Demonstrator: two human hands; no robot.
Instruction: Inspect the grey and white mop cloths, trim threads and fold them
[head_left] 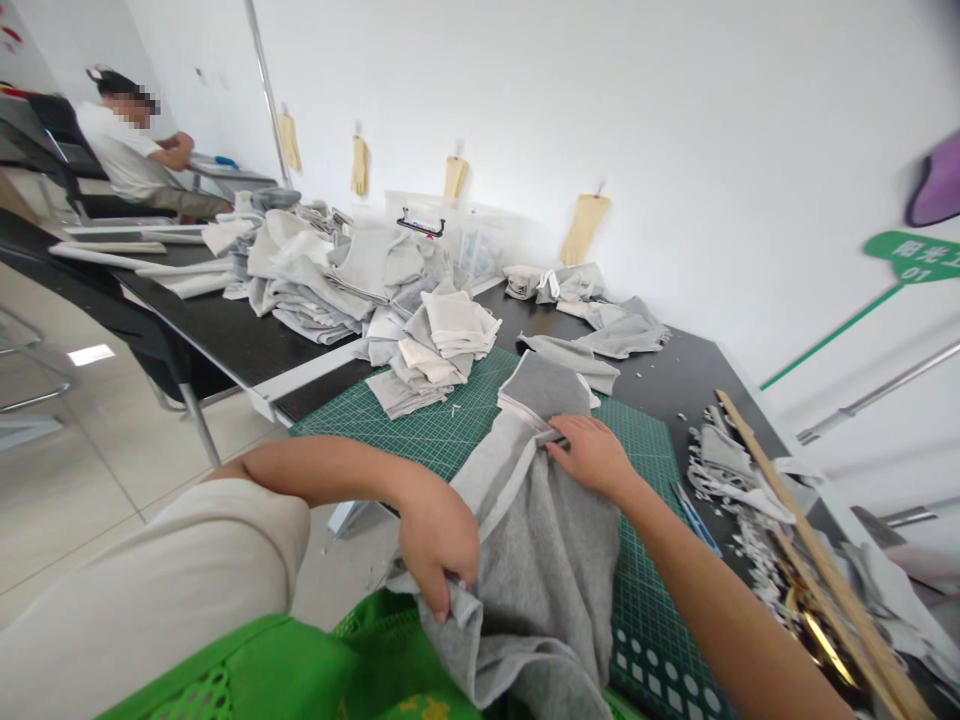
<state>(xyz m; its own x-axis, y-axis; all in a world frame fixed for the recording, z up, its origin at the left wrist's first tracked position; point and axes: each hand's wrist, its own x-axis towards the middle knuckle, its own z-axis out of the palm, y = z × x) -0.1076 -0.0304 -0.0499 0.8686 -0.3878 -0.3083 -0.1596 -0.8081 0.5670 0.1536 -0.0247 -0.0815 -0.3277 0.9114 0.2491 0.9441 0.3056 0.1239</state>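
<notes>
A large piece of grey fabric (540, 560) hangs over the near edge of the green cutting mat (435, 430). My left hand (439, 535) is closed on the fabric's lower left edge, fingers curled round it. My right hand (592, 455) pinches the fabric's upper edge, beside a folded grey piece (544, 388) lying on the mat.
Piles of cut grey and white fabric pieces (360, 290) cover the black table (225, 330). Fabric scraps (739, 480) and a wooden ruler (810, 555) lie at the right. A green basket (300, 670) sits below. A person (131, 150) sits at the far left. Gloves (585, 228) hang on the wall.
</notes>
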